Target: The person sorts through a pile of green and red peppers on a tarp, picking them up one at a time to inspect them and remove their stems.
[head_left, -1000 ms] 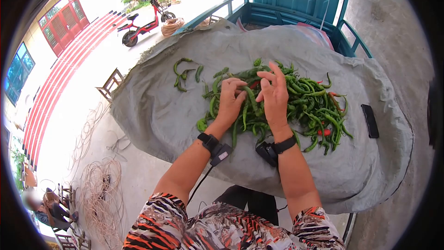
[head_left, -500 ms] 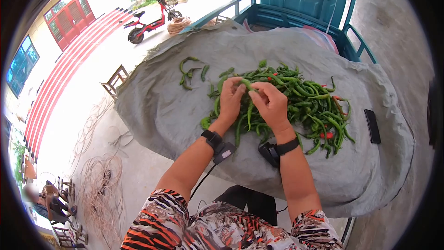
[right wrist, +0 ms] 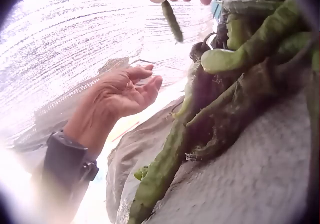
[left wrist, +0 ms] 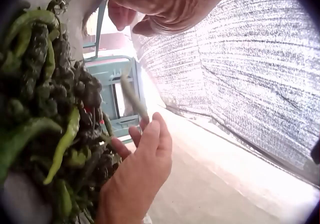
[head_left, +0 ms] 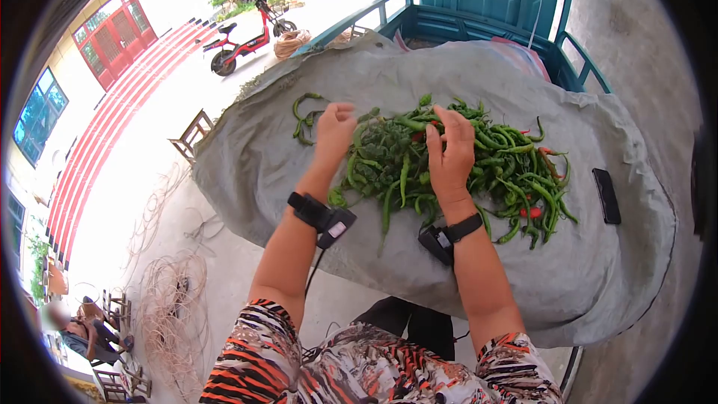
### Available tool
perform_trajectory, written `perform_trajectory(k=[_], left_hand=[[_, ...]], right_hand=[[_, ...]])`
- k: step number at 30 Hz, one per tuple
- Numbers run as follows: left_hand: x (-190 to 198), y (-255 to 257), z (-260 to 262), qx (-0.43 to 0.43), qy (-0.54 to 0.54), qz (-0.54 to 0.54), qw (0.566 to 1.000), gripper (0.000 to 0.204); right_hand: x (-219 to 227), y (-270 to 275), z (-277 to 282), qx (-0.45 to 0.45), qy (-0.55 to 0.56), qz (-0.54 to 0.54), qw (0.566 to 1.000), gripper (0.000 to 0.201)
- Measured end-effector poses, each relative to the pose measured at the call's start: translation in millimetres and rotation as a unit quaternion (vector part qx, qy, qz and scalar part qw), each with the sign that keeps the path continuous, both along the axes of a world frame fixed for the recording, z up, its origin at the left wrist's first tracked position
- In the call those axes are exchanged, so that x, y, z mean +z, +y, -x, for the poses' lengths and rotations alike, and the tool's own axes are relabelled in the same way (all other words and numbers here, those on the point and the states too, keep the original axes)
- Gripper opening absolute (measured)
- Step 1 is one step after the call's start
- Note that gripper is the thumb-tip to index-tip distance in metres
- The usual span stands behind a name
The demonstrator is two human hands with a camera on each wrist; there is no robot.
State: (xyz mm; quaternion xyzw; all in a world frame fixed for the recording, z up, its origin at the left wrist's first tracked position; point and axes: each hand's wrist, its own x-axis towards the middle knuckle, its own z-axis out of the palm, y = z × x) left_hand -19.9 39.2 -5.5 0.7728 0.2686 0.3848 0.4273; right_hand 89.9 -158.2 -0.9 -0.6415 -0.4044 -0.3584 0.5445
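Observation:
A heap of green chili peppers [head_left: 516,172], with a few red ones among them, lies on a grey cloth [head_left: 262,194]. My right hand [head_left: 452,153] is over the heap. Between its thumb and fingers it pinches one slim green chili pepper [left wrist: 132,96], which sticks out past the fingertips in both wrist views. To the left of the heap, my left hand [head_left: 335,133] is raised near a few separate peppers [head_left: 301,116], partly covering them. Its fingers [right wrist: 145,86] are loosely bent, and no pepper shows in them.
A black phone [head_left: 606,196] lies on the cloth at the right. Behind stands a teal cargo vehicle [head_left: 479,0]. A red scooter [head_left: 243,45], a wooden stool [head_left: 193,133] and coiled cord [head_left: 176,292] are to the left. Another person [head_left: 93,333] sits at the lower left.
Both hands came together on a green pepper half a second ago. Since then my left hand has moved away leftward, while the right has stayed over the heap with the pepper.

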Motion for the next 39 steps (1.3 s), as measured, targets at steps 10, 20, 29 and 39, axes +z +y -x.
perform_trajectory(k=[10,20,29,39], left_hand=[[-24.0,14.1,-4.2,0.001,0.251,-0.078,0.965,0.046],[30.7,-56.2,5.6,-0.113,-0.039,-0.279,0.953,0.028],[46.2,-43.2,-2.5,-0.075,0.033,-0.263,0.961,0.031],[-3.1,44.7,-50.4,-0.056,0.169,-0.074,0.981,0.028]], right_hand=[[-7.5,1.1,-4.4,0.012,0.004,0.032,0.999,0.023],[4.8,-4.9,6.2,0.101,0.03,0.069,0.992,0.025],[-12.9,2.5,-2.3,0.137,0.11,0.067,0.982,0.022],[-7.0,0.9,-2.6,0.078,0.056,-0.003,0.995,0.025]])
